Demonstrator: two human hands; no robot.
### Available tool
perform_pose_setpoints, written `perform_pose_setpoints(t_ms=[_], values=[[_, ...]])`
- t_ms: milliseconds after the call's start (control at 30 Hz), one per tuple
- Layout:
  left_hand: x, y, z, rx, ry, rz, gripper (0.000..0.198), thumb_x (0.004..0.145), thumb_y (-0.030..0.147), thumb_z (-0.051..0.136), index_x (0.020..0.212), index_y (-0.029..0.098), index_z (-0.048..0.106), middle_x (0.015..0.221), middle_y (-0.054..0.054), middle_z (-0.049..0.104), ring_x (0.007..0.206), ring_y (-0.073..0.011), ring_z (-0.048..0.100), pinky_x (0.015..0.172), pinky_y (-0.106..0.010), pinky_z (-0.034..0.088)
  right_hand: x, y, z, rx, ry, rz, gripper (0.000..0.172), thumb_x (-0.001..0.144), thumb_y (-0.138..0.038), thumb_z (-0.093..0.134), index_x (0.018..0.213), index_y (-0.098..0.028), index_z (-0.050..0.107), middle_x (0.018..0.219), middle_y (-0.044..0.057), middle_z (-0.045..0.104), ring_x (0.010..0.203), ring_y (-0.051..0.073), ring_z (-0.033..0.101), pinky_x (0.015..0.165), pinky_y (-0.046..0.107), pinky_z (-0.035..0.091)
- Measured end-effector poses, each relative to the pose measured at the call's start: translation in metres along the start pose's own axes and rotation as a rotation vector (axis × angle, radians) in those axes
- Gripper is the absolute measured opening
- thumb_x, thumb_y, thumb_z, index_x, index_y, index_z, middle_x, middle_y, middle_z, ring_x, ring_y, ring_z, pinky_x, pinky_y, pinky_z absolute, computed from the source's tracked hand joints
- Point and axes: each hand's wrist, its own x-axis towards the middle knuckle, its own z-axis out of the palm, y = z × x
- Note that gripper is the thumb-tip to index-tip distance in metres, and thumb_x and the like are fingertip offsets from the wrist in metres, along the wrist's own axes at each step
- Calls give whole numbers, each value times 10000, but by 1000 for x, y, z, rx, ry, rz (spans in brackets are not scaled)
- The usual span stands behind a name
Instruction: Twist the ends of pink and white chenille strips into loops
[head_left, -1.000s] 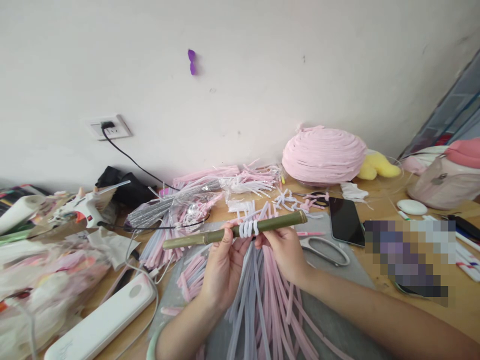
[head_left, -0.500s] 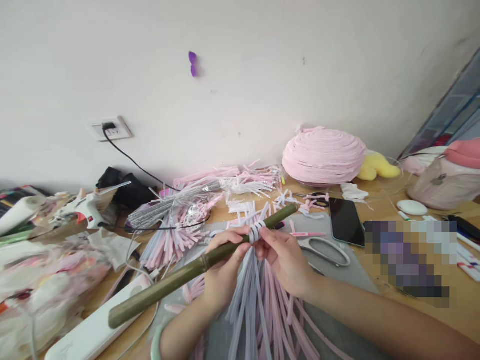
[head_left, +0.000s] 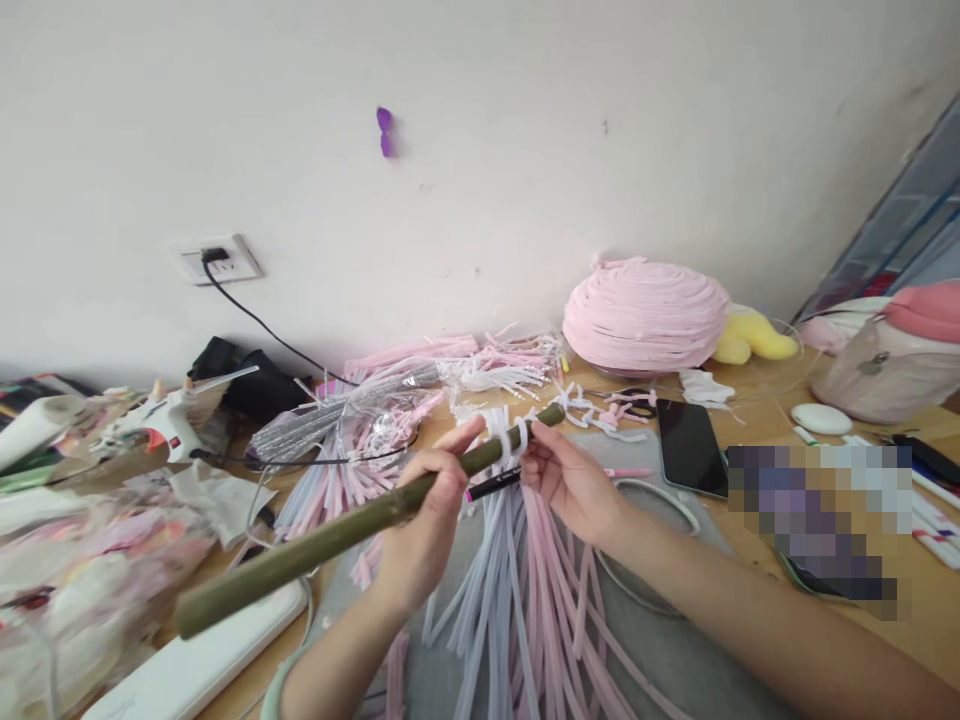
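Note:
My left hand (head_left: 424, 525) is wrapped round a long green bamboo stick (head_left: 315, 545) that slants from lower left up to the right. Near the stick's far end sits a coil of white pipe cleaner (head_left: 510, 442). My right hand (head_left: 570, 482) pinches that coil with its fingertips. Under both hands lies a spread of pink and pale blue pipe cleaners (head_left: 525, 590) on a grey mat (head_left: 675, 640).
A white glue gun (head_left: 169, 420) is at the left, its cable running to a wall socket (head_left: 217, 258). Scissors (head_left: 660, 500), a black phone (head_left: 690, 433), a pink wound dome (head_left: 646, 315) and a white flat case (head_left: 187, 670) also lie on the wooden table.
The stick swung from nearly level to slanting, its near end dropping toward the lower left. Both hands shifted along it toward its far end, following the white coil.

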Motion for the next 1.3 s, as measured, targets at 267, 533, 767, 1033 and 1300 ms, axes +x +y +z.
perform_pose_setpoints(t_ms=[267,533,767,1033,1300], values=[[15,30,-9,-392,152,-81,249,841,324,465,646,170,479,915,2,636,972,-197,596,829,-391,509,10,-22,-8,-338,-35,-219,213,667,-349,667,651,-148,598,554,-27,569,490,57,488,487,181,401],[9,39,-1,-323,176,-65,238,831,288,487,631,161,472,820,10,633,923,-182,609,814,-376,524,7,-35,-11,-1021,49,-614,264,721,-387,567,802,-146,638,575,2,575,516,113,512,510,244,422],[1,42,6,-311,244,-28,239,831,288,487,627,165,470,802,17,625,899,-165,611,819,-368,523,0,-49,-8,-1441,-109,-990,238,785,-241,485,931,-168,658,767,54,650,636,144,571,607,280,465],[1,43,5,-326,290,-80,237,830,292,483,624,177,461,791,36,606,903,-154,603,821,-355,522,0,-51,-2,-1033,44,-598,164,714,-318,610,743,-165,662,560,4,630,517,130,579,533,261,475],[17,49,-10,-338,417,-123,257,801,302,494,586,180,426,568,54,517,658,-115,614,625,-243,546,5,-55,-6,-961,33,-531,201,721,-364,599,712,-164,580,530,-3,600,494,128,573,519,253,477]])
